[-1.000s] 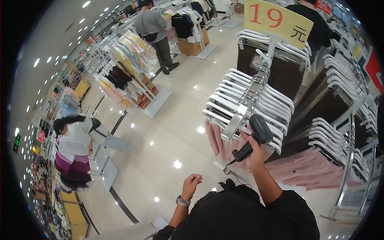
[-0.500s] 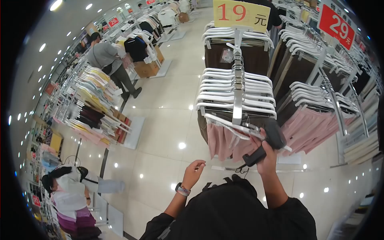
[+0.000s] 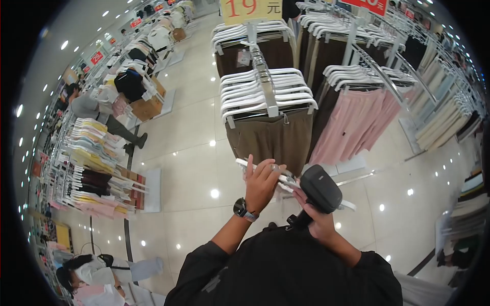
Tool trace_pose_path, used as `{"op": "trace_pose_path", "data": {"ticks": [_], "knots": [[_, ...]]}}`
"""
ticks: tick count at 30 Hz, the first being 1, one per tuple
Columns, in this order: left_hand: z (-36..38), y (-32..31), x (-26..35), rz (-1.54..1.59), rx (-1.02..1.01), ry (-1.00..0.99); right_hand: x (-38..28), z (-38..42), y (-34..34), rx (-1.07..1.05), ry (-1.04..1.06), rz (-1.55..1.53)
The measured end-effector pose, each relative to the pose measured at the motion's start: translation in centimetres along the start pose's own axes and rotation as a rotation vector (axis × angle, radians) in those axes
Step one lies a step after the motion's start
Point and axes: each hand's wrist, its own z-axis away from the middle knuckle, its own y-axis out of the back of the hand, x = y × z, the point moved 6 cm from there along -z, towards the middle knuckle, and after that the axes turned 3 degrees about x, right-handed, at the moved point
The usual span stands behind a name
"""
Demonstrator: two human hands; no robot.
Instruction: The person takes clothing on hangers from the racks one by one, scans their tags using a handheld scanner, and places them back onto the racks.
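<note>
Watching from a distance through the head camera, I am seeing both hands working at a white hanger (image 3: 287,187), which is slanting across in front of the wearer's black top (image 3: 286,270). The left hand (image 3: 263,184) is touching the hanger toward its left end, its fingers bending over it; I am not managing to tell whether they are closing right around it. A dark watch (image 3: 240,206) is sitting on that wrist. The right hand (image 3: 320,224) is holding a black handheld device (image 3: 320,187), its fingers wrapping narrowly about the grip, most of which is hiding behind the palm. The hanger is passing behind the device, and its right end is poking out beyond it.

Just ahead of the hands, brown trousers (image 3: 270,135) are hanging at the front of a row of similar hangers on a metal rail (image 3: 273,109). A yellow sign (image 3: 250,11) reading 19 is standing above, its top running out of view. To the right, pink trousers (image 3: 357,120) are hanging from another rack, near a red sign (image 3: 365,5). On the left, beyond the shiny tiled floor (image 3: 194,176), a person in a grey top (image 3: 86,108) is standing by racks of clothes, and another person in white (image 3: 97,270) is showing at lower left.
</note>
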Motion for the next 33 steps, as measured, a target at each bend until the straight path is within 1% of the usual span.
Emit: {"op": "trace_pose_path", "data": {"ticks": [2, 4, 5, 6, 8, 9, 10, 12, 13, 14, 15, 16, 17, 18, 19, 20, 22, 23, 24, 26, 27, 28, 29, 30, 31, 32, 33], "knots": [[-0.1, -0.7, -0.3, 0.04, 0.02, 0.0, -0.4, 1.6, 0.8, 0.021, -0.015, 0.023], [-0.5, 0.1, -0.7, 0.077, 0.145, 0.071, -1.3, 4.0, 1.2, -0.007, -0.264, 0.567], [-0.5, 0.3, -0.9, 0.033, 0.21, 0.079, -4.2, 5.1, -0.3, -0.176, -0.092, 1.124], [-0.6, 0.6, -1.2, 0.029, 0.237, 0.093, -5.3, 6.1, -0.1, -0.178, -0.091, 1.122], [-0.8, 1.6, -1.1, 0.033, 0.379, 0.094, -7.9, 9.4, -0.4, -0.422, 0.346, 1.205], [-0.9, 1.9, -1.1, 0.079, 0.421, 0.077, -4.8, 10.9, 4.0, -0.371, -0.006, 0.854], [-1.2, 2.2, -0.8, 0.125, 0.464, 0.062, -6.0, 11.7, 4.2, -0.375, -0.002, 0.857], [-1.6, 2.4, 0.1, 0.276, 0.567, 0.079, -9.0, 13.6, 5.0, -0.283, -0.032, 0.948], [-1.8, 2.1, 0.7, 0.367, 0.607, 0.091, -10.3, 14.4, 6.2, -0.33, 0.092, 0.962], [-1.9, 1.8, 1.7, 0.457, 0.646, 0.101, -11.3, 15.0, 6.7, -0.248, 0.071, 0.54], [-2.1, 1.8, 3.2, 0.528, 0.67, 0.138, -12.0, 15.8, 7.9, -0.144, 0.062, 0.491], [-2.0, 0.2, 3.6, 0.708, 0.759, 0.2, -12.5, 16.7, 9.3, -0.04, 0.055, 0.44], [-1.9, -0.5, 4.6, 0.858, 0.78, 0.33, -12.6, 17.7, 10.4, -0.044, 0.053, 0.435], [-1.7, -1.0, 5.8, 1.007, 0.799, 0.462, -12.2, 18.6, 12.3, 0.059, -0.008, 0.447], [-1.5, -1.7, 7.4, 1.135, 0.792, 0.532, -12.1, 19.5, 14.0, 0.163, -0.071, 0.46], [-1.4, -2.0, 9.1, 1.249, 0.759, 0.59, -12.4, 20.2, 14.6, 0.16, -0.075, 0.458], [-0.4, -4.2, 10.4, 1.456, 0.7, 0.662, -12.2, 21.7, 15.9, 0.156, -0.266, 0.603], [0.1, -4.9, 11.2, 1.45, 0.702, 0.671, -12.3, 22.2, 16.2, 0.132, -0.187, 0.618], [0.4, -5.6, 12.4, 1.498, 0.696, 0.713, -12.0, 22.8, 16.6, 0.129, -0.195, 0.616], [0.5, -6.8, 15.3, 1.591, 0.689, 0.794, -12.6, 23.5, 16.5, 0.013, -0.057, 0.668], [0.6, -7.2, 16.9, 1.637, 0.687, 0.837, -12.7, 24.1, 16.8, -0.039, -0.147, 0.604], [0.4, -7.2, 18.7, 1.685, 0.683, 0.878, -13.3, 24.6, 16.5, -0.043, -0.156, 0.602], [0.0, -7.0, 20.8, 1.701, 0.636, 0.904, -13.7, 24.9, 15.8, -0.049, -0.172, 0.656], [0.0, -6.9, 21.7, 1.7, 0.635, 0.908, -14.0, 25.1, 15.4, -0.052, -0.187, 0.711], [-0.2, -7.5, 23.0, 1.841, 0.553, 0.901, -13.4, 25.3, 15.8, -0.094, -0.223, 0.744], [-0.3, -8.2, 24.4, 1.979, 0.461, 0.895, -13.6, 25.5, 15.8, -0.085, -0.227, 0.74], [-0.3, -8.3, 25.4, 2.011, 0.481, 0.912, -13.8, 25.3, 15.4, -0.089, -0.229, 0.819]]}}
